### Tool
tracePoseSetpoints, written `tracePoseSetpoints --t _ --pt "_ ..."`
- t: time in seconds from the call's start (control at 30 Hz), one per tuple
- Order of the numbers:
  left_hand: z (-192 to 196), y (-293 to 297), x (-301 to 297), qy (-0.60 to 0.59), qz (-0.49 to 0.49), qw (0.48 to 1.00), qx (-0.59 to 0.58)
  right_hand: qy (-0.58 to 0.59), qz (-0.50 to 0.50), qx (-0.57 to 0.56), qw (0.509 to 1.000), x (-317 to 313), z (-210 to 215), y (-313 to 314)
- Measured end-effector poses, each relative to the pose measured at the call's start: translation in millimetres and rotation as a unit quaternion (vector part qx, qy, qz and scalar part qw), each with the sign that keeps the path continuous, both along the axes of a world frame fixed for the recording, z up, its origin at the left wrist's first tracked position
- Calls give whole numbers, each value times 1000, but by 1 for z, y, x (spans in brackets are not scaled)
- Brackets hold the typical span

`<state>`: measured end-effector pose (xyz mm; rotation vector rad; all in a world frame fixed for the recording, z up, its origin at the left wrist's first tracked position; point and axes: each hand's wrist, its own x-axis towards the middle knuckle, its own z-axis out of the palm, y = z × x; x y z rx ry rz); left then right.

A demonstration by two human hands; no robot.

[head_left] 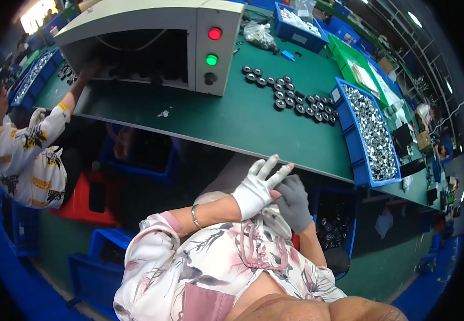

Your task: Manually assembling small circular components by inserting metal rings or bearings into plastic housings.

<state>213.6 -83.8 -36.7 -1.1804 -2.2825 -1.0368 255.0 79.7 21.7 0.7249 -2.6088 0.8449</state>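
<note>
Head view: closest in, the person's two gloved hands meet just below the near edge of the green surface (pixel 232 117). The left hand (pixel 257 188), in a white glove, has its fingers spread open and holds nothing visible. The right hand (pixel 294 202), in a grey glove, touches it at about 4 o'clock, fingers curled against the white glove's palm edge; whether it pinches the glove or a small part I cannot tell. Farther out, at 1 o'clock from the hands, a loose group of black ring parts (pixel 290 95) lies on the surface, well apart from both hands, the right hand nearer. Beyond at 2 o'clock stands a blue bin (pixel 358 163) of silvery parts. The machine housing (pixel 151 37) hides its interior; a co-worker's arm (pixel 74 91) reaches in at 10 o'clock.
</note>
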Motion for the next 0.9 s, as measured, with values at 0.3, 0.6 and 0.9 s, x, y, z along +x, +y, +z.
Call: tracePoseSetpoints --t 0.3,0.6,0.9 --pt "25 -50 7 1 -55 988 -144 -241 89 -179 950 -6 -1 -24" --pt "27 -42 -2 -43 -70 971 -223 12 11 -75 997 -15 -14 -32" --pt "39 -29 -18 -65 -62 953 -289 162 2 20 987 -41 8 -25"
